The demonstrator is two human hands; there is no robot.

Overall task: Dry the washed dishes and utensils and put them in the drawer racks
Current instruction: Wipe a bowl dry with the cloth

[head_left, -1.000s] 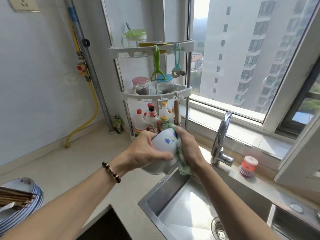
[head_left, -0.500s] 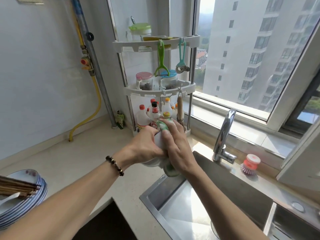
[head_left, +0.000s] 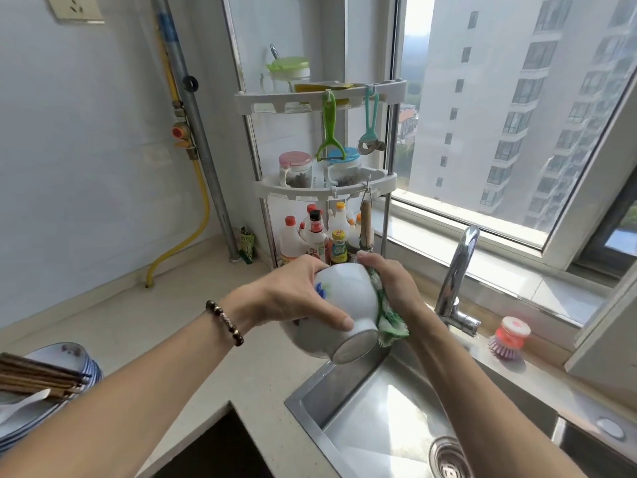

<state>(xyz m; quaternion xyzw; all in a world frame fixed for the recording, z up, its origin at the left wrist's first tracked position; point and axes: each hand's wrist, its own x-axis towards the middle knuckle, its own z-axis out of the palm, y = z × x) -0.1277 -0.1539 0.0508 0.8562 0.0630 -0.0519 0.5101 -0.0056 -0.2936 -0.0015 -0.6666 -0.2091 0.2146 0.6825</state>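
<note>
Now the left hand (head_left: 293, 298) grips a white bowl (head_left: 339, 315) with a blue mark, with the thumb lying across its side. The bowl is held on its side above the left edge of the sink (head_left: 348, 401), and its foot points toward the camera. The right hand (head_left: 393, 284) presses a green and white cloth (head_left: 387, 319) against the bowl, with fingers curled over both. On the counter (head_left: 165, 322) at far left, chopsticks (head_left: 38, 374) and a white spoon (head_left: 20, 405) lie on stacked plates (head_left: 69, 357).
</note>
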